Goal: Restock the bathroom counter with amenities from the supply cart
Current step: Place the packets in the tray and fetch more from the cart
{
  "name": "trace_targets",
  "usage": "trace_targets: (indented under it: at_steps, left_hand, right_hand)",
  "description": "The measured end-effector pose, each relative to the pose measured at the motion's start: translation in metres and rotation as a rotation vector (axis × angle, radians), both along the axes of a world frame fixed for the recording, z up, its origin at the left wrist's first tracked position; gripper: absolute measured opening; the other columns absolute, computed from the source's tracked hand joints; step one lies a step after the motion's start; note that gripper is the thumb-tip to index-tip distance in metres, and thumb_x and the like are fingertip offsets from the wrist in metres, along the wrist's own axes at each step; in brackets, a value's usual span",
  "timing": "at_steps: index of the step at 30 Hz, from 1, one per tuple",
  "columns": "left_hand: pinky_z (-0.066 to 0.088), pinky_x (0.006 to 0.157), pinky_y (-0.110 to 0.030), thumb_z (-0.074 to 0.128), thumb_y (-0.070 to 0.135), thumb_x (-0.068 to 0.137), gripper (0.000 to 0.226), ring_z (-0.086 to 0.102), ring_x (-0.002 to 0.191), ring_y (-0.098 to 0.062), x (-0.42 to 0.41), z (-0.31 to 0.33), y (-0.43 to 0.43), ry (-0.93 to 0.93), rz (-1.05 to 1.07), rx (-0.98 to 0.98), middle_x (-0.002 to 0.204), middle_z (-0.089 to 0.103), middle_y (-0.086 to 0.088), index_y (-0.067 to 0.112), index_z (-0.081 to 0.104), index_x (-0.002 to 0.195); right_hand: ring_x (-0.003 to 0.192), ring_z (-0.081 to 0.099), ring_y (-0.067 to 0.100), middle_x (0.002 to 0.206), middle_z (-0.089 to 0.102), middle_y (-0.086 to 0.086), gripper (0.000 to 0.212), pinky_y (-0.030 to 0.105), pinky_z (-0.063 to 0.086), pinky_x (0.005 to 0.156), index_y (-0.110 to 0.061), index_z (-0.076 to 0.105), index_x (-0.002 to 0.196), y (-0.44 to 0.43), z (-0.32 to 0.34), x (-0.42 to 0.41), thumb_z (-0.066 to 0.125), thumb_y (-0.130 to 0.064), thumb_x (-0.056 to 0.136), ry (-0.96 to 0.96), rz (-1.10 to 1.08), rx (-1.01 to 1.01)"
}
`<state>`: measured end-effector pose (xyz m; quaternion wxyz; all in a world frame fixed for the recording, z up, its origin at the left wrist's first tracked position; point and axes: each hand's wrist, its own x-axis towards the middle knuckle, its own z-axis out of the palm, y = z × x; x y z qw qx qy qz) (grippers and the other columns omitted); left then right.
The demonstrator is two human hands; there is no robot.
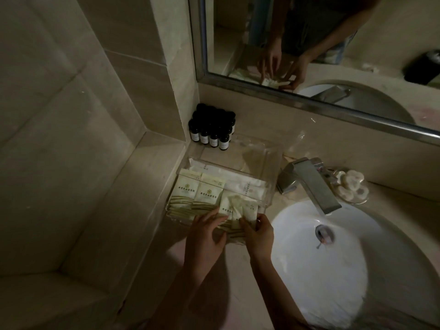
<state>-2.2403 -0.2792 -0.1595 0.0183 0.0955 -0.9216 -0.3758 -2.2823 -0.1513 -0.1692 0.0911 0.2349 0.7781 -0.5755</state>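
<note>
Down at the near edge of the clear tray [273,186], both hands are in among the stock. The left hand [206,234] lies with its fingers fairly straight across the front row of printed packets [204,194], pressing on them. My read is that it steadies the row while room is made.

The right hand [259,233], at the tray's near right corner, pinches the small sachets [239,208] between thumb and fingers, likely to slot them in beside that row. Deeper in the tray, long white wrappers [240,181] lie flat.

The tray sits on the counter [238,265], just left of the basin [321,270], handy yet probably clear of splashes. To the tray's right stands the faucet [309,182], and past that a soap dish [351,188]. Behind the tray, tucked into the wall corner, dark bottles [212,126] stand packed tight. Above, the mirror [345,39] doubles both hands.
</note>
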Motion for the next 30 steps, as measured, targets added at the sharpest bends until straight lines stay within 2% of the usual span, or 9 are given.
trace_targets:
  at_steps: [7, 9, 12, 17, 19, 21, 24, 27, 30]
  left_hand:
    - [0.042, 0.106, -0.042, 0.073, 0.015, 0.079, 0.044, 0.045, 0.129, -0.021, 0.003, -0.001, 0.002, -0.030, 0.027, -0.018, 0.139, 0.052, 0.011, 0.025, 0.065, 0.121]
    - [0.032, 0.112, -0.035, 0.072, 0.014, 0.080, 0.046, 0.045, 0.128, -0.016, 0.001, 0.000, 0.003, -0.009, 0.018, -0.032, 0.139, 0.049, 0.014, 0.022, 0.064, 0.124]
    - [0.022, 0.112, -0.024, 0.071, 0.017, 0.081, 0.048, 0.042, 0.128, -0.010, -0.001, 0.003, 0.004, 0.007, 0.011, -0.054, 0.137, 0.043, 0.023, 0.022, 0.060, 0.128]
    - [0.039, 0.107, -0.033, 0.068, 0.022, 0.083, 0.047, 0.044, 0.128, -0.020, -0.006, 0.000, 0.005, -0.063, 0.035, -0.084, 0.140, 0.051, 0.007, 0.018, 0.060, 0.129]
    - [0.039, 0.105, -0.030, 0.066, 0.022, 0.084, 0.045, 0.045, 0.126, -0.022, -0.009, -0.001, 0.008, -0.088, 0.031, -0.105, 0.139, 0.052, 0.005, 0.016, 0.060, 0.128]
    - [0.037, 0.097, -0.024, 0.067, 0.019, 0.083, 0.042, 0.049, 0.121, -0.023, -0.012, -0.002, 0.010, -0.090, 0.037, -0.116, 0.134, 0.055, 0.002, 0.013, 0.063, 0.125]
    - [0.038, 0.092, -0.021, 0.068, 0.018, 0.082, 0.041, 0.050, 0.119, -0.022, -0.015, -0.001, 0.010, -0.078, 0.047, -0.074, 0.130, 0.057, 0.000, 0.011, 0.064, 0.123]
    - [0.034, 0.095, -0.017, 0.068, 0.021, 0.084, 0.044, 0.047, 0.121, -0.017, -0.011, -0.002, 0.006, -0.033, 0.023, -0.054, 0.132, 0.055, 0.003, 0.012, 0.062, 0.127]
    - [0.026, 0.097, -0.009, 0.065, 0.024, 0.087, 0.046, 0.041, 0.125, -0.011, -0.006, -0.005, 0.004, -0.015, 0.006, -0.045, 0.138, 0.049, 0.008, 0.016, 0.058, 0.131]
  right_hand:
    - [0.080, 0.068, 0.022, 0.094, 0.070, 0.007, 0.016, 0.040, 0.058, 0.074, -0.017, 0.059, 0.098, 0.000, 0.000, -0.004, 0.069, -0.013, 0.085, -0.026, 0.046, 0.015]
    - [0.081, 0.068, 0.022, 0.090, 0.070, 0.004, 0.017, 0.045, 0.058, 0.076, -0.021, 0.060, 0.096, -0.002, -0.001, -0.006, 0.069, -0.014, 0.084, -0.021, 0.035, 0.011]
    - [0.079, 0.068, 0.021, 0.086, 0.069, 0.000, 0.019, 0.047, 0.057, 0.076, -0.028, 0.058, 0.089, -0.004, -0.001, -0.007, 0.070, -0.014, 0.084, -0.011, 0.028, 0.024]
    - [0.088, 0.068, 0.022, 0.098, 0.070, 0.000, 0.022, 0.046, 0.056, 0.083, -0.022, 0.063, 0.105, -0.005, 0.000, -0.015, 0.070, -0.020, 0.084, -0.072, 0.087, 0.102]
    - [0.093, 0.067, 0.023, 0.103, 0.070, 0.000, 0.029, 0.044, 0.054, 0.086, -0.018, 0.063, 0.112, -0.003, 0.003, -0.020, 0.070, -0.022, 0.084, -0.093, 0.118, 0.134]
    - [0.095, 0.066, 0.024, 0.100, 0.067, -0.002, 0.030, 0.042, 0.053, 0.087, -0.015, 0.062, 0.113, -0.002, 0.006, -0.023, 0.070, -0.021, 0.085, -0.107, 0.140, 0.157]
    - [0.090, 0.066, 0.023, 0.094, 0.068, -0.001, 0.022, 0.040, 0.054, 0.081, -0.014, 0.063, 0.104, 0.000, 0.006, -0.022, 0.071, -0.019, 0.084, -0.058, 0.157, 0.167]
    - [0.078, 0.064, 0.015, 0.085, 0.066, -0.006, 0.018, 0.026, 0.051, 0.066, -0.013, 0.063, 0.100, 0.001, 0.006, -0.018, 0.072, -0.016, 0.084, 0.033, 0.199, 0.178]
    - [0.079, 0.066, 0.009, 0.086, 0.069, -0.009, 0.017, 0.031, 0.056, 0.070, -0.016, 0.064, 0.099, 0.001, 0.004, -0.010, 0.072, -0.014, 0.084, 0.083, 0.211, 0.157]
